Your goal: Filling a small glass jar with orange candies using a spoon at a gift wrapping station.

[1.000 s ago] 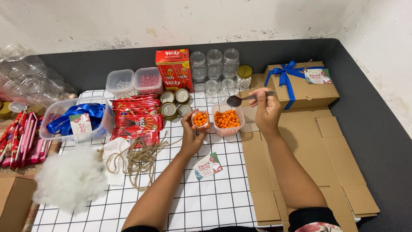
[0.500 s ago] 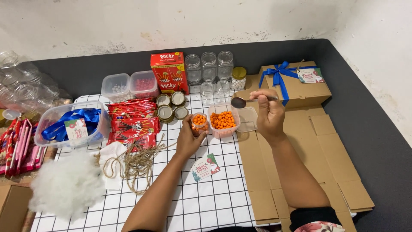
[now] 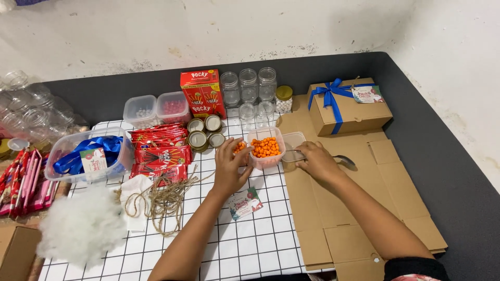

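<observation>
My left hand [image 3: 229, 169] clasps a small glass jar of orange candies [image 3: 239, 148] on the gridded cloth; my right hand [image 3: 317, 160] pinches a metal spoon [image 3: 344, 160] on the flattened cardboard, beside the clear square tub of orange candies [image 3: 266, 148]. Filling step; next needs careful scooping.

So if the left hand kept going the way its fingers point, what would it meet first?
Probably the small jar of orange sweets that the left hand already touches; beyond it stand the gold lids, though depth is unclear.

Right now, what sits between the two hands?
In the head view, a clear tub of orange candies sits between the left hand and right hand, with its clear lid beside it.
</observation>
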